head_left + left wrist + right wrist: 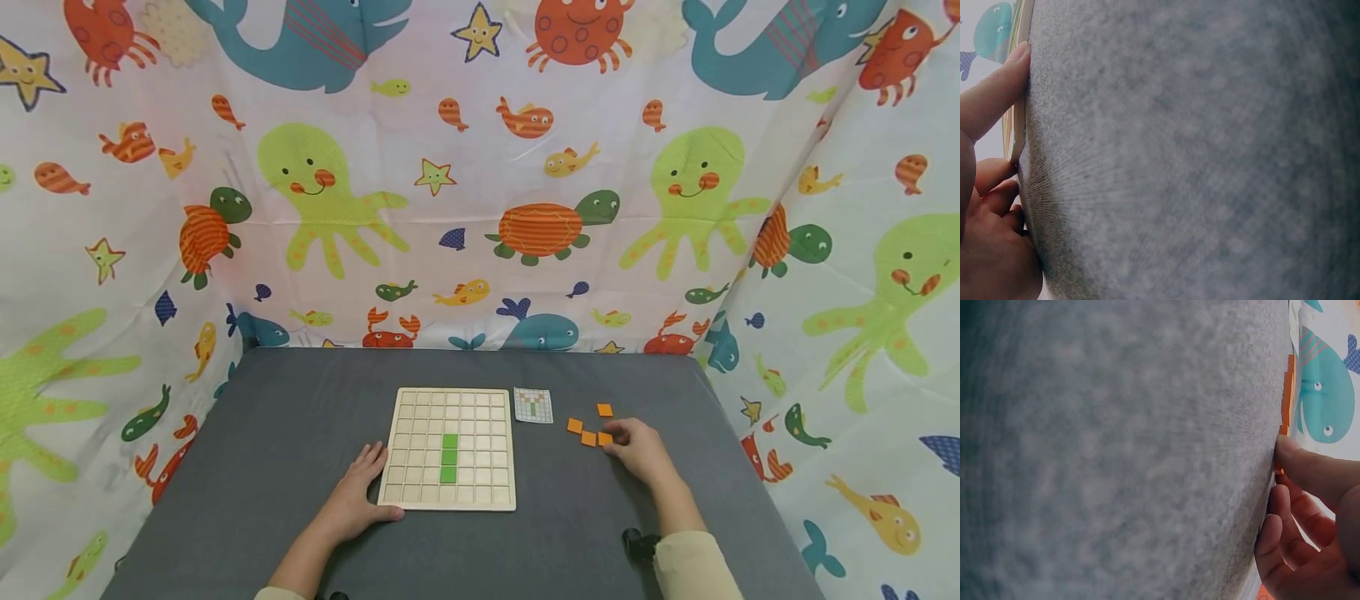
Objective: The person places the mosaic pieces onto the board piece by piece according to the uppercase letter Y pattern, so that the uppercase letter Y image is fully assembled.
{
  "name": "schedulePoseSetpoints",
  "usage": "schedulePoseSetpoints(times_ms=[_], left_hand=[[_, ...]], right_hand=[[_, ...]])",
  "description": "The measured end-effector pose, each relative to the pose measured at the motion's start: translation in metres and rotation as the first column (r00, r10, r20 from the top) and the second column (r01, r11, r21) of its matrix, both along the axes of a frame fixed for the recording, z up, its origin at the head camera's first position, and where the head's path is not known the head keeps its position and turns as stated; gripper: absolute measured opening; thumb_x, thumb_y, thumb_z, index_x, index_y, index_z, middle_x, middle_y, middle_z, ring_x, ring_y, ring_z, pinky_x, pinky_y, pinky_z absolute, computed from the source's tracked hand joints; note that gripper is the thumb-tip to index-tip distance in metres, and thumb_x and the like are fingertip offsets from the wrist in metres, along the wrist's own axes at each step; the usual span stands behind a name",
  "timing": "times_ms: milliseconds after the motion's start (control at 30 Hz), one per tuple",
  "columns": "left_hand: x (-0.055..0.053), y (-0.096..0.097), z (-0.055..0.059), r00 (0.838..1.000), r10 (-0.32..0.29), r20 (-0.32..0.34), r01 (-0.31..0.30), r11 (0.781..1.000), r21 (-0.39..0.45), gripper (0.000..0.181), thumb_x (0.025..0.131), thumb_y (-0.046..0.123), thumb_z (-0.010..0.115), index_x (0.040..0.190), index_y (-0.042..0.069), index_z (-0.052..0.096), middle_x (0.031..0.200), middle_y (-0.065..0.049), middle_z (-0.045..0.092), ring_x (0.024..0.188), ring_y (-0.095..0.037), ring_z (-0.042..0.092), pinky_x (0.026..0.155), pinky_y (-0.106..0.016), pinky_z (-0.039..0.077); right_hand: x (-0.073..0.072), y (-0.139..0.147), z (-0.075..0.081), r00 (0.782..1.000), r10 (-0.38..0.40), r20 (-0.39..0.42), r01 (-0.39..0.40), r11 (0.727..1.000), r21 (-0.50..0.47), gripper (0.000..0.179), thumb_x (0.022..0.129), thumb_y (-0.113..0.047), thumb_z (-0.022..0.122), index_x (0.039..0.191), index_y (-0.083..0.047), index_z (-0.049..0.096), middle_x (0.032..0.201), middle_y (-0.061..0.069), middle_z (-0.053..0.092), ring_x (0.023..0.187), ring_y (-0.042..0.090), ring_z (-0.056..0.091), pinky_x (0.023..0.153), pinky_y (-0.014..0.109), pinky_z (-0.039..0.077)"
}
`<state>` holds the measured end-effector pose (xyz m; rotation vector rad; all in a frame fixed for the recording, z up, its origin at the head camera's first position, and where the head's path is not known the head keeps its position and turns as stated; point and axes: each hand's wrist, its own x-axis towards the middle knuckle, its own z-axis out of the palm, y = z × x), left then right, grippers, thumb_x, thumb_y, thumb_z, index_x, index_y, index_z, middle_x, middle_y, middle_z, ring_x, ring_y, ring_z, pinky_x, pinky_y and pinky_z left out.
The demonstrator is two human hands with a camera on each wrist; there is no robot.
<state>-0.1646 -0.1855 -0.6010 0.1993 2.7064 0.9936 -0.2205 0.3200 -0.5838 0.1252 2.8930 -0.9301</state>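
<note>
A square wooden grid board (pixel 480 408) lies on the grey table. In one of its columns sit 3 green square tiles (pixel 449 457), one above another. My left hand (pixel 352 496) rests at the board's near left corner, fingers along the left side and thumb (pixel 1004 87) on the front edge. To the right of the board, my right hand (pixel 637 450) pinches an orange square tile (pixel 604 439) between thumb (pixel 1310 465) and fingers, down at table height. Beside it lie more loose orange tiles (pixel 574 426), with another one (pixel 604 410) just behind.
A small pattern card (pixel 533 406) with a coloured grid lies off the board's right back corner. Grey cloth (pixel 315 400) covers the table. Printed curtains (pixel 450 250) with sea animals hang behind it and along both sides.
</note>
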Motion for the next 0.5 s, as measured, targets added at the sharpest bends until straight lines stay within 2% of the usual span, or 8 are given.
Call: schedulePoseSetpoints(times_ms=[133,500], left_hand=[[-0.0002,-0.0005,-0.0006,1.000,0.004,0.002,-0.004,1.000,0.008,0.115,0.067,0.047,0.091,0.157,0.006,0.034,0.167,-0.016,0.023,0.156,-0.040,0.011,0.117,-0.066,0.022],[-0.0022,-0.0006,-0.0028,1.000,0.012,-0.001,-0.012,1.000,0.004,0.114,0.067,0.047,0.092,0.157,0.007,0.035,0.167,-0.014,0.023,0.156,-0.038,0.011,0.117,-0.066,0.022]], right_hand=[[-0.0007,-0.0003,0.0008,1.000,0.017,-0.006,-0.017,1.000,0.026,0.025,0.086,-0.009,0.080,0.111,-0.006,0.075,0.101,0.010,0.067,0.082,0.020,0.062,0.074,0.042,0.052],[-0.0002,0.0006,0.0032,0.999,0.043,-0.016,-0.042,0.997,0.060,0.025,0.089,-0.015,0.078,0.112,-0.004,0.074,0.104,0.012,0.066,0.081,0.021,0.057,0.074,0.041,0.050]])
